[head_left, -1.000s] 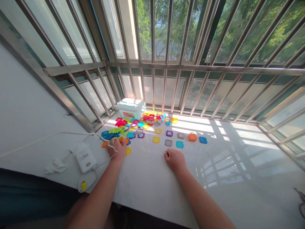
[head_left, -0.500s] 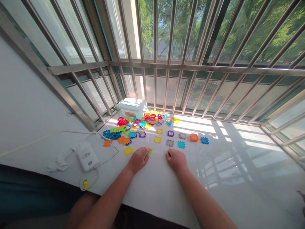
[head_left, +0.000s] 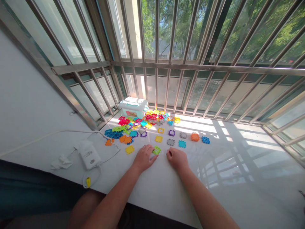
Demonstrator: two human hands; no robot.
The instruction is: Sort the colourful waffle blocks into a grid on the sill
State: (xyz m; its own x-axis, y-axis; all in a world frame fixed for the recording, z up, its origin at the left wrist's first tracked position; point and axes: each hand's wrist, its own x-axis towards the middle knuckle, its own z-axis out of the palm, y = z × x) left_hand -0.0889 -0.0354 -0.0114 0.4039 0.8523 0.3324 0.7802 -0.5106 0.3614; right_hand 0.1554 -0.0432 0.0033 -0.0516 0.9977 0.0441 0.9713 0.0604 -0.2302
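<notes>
A green notched puzzle tile (head_left: pixel 156 150) lies flat on the white surface. My left hand (head_left: pixel 144 158) is beside it with thumb and fingers apart, the fingertips at the tile's left and near edges. To the right of the tile, my right hand (head_left: pixel 178 158) rests closed in a fist, and nothing shows in it. Just beyond the hands are a yellow tile (head_left: pixel 158 139), a grey tile (head_left: pixel 171 142) and a light blue tile (head_left: pixel 182 144). Farther back in a loose row are a purple tile (head_left: pixel 172 133), orange tiles (head_left: pixel 194 137) and blue tiles (head_left: pixel 206 140).
A heap of mixed tiles (head_left: pixel 124 128) spreads at the back left, before a white lidded box (head_left: pixel 133 107). At left lie a white device (head_left: pixel 90 156) with a cable and crumpled tissue (head_left: pixel 61 162). Metal window bars (head_left: pixel 190 66) line the far edge.
My left hand has opened from a pinch and moved slightly right. The green tile, tilted in its fingers before, now lies flat. My right hand stays in a fist.
</notes>
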